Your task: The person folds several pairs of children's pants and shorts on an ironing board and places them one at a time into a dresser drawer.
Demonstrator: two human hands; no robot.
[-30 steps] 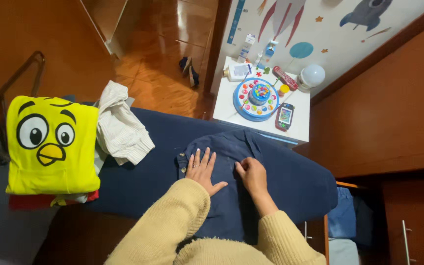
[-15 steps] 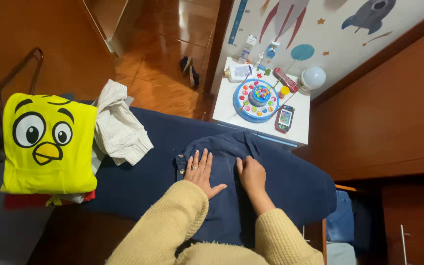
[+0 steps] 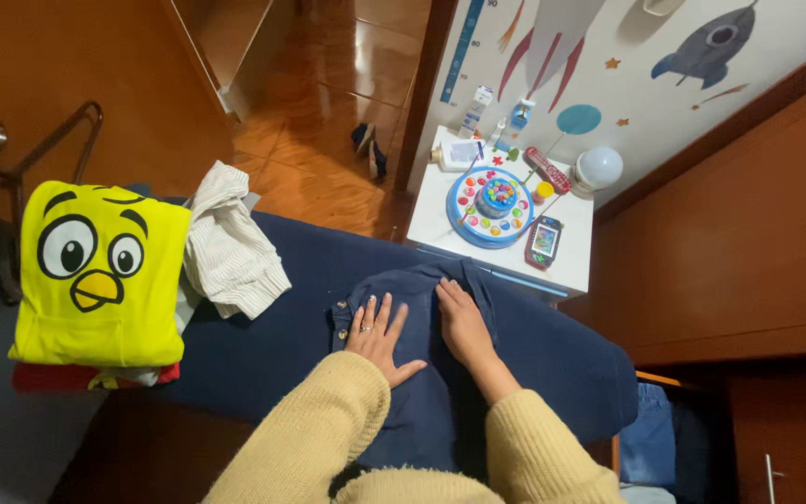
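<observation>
A dark blue garment (image 3: 422, 392) with small buttons along its left edge lies flat on a dark blue padded surface (image 3: 552, 359). My left hand (image 3: 377, 334) rests palm down on the garment with fingers spread, a ring on one finger. My right hand (image 3: 460, 322) also lies flat on the cloth, fingers together and stretched toward the garment's far edge. Both arms wear cream knitted sleeves. Neither hand grips anything.
A folded yellow shirt with a bird face (image 3: 100, 275) tops a pile at the left, beside a crumpled striped white garment (image 3: 230, 247). A white side table (image 3: 566, 257) carries a round blue toy (image 3: 492, 203), a handheld game (image 3: 545, 241), a white globe lamp (image 3: 597, 166) and bottles.
My right hand slid forward across the garment toward its far edge, fingers now straightened. My left hand stayed pressed in place. The view shifted slightly.
</observation>
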